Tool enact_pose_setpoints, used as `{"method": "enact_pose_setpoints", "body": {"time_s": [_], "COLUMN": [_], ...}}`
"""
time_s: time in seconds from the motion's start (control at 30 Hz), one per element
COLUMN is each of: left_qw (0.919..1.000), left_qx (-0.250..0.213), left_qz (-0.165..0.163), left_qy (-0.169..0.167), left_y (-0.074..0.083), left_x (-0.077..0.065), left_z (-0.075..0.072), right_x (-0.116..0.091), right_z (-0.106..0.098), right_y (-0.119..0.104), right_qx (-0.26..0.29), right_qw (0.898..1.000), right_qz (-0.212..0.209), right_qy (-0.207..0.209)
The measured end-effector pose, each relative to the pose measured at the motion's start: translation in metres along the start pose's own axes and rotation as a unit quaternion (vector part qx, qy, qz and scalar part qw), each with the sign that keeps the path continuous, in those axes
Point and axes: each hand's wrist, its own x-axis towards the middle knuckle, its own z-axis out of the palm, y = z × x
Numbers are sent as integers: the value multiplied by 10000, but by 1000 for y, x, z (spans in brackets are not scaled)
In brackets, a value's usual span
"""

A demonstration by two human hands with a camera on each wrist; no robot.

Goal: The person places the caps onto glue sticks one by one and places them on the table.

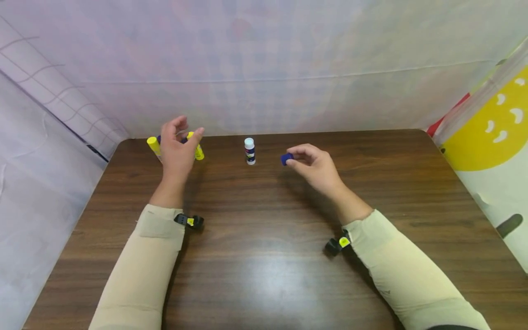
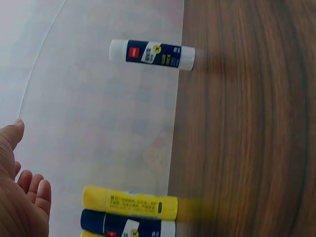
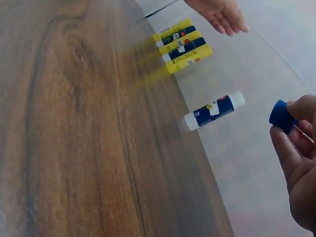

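Observation:
My right hand [image 1: 317, 169] pinches a small blue cap [image 3: 282, 117] between thumb and fingertips, raised to the right of a lone glue stick. That glue stick [image 1: 250, 152] stands upright near the table's back edge, with a dark blue label and bare white top. My left hand [image 1: 177, 149] is over a row of glue sticks at the back left, fingers loosely bent and holding nothing. Yellow ones such as the near yellow glue stick [image 2: 131, 203] alternate with dark blue ones such as the blue glue stick [image 2: 123, 224]. In the head view the left hand covers most of this row.
The brown wooden table [image 1: 255, 256] reaches a pale patterned cloth [image 1: 264, 68] hanging along its back edge. White cloth [image 1: 37, 197] hangs at the left. A yellow-printed cloth [image 1: 491, 137] hangs at the right.

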Motion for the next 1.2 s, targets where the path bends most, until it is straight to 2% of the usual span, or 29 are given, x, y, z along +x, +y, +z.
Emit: {"method": "enact_pose_setpoints", "body": {"time_s": [0.2, 0.4, 0.63, 0.93, 1.2], "left_qw": [9998, 9992, 9953, 9869, 9824], "left_qx": [-62, -55, 206, 207, 272], "left_qz": [97, 24, -299, -625, -653], "left_qy": [-155, -396, -902, -1475, -1728], "left_y": [-1, -1, -5, -9, -15], "left_x": [-3, -5, -8, -12, -12], "left_z": [9, 19, 28, 37, 50], "right_x": [-1, -2, -3, -5, -5], "right_z": [1, 2, 2, 4, 6], "right_y": [-7, -12, -15, -21, -24], "right_qx": [79, 147, 283, 340, 438], "right_qw": [10000, 9999, 9996, 9994, 9989], "right_qz": [37, -3, -98, -97, -129], "right_qy": [-23, 2, 6, -35, -44]}}
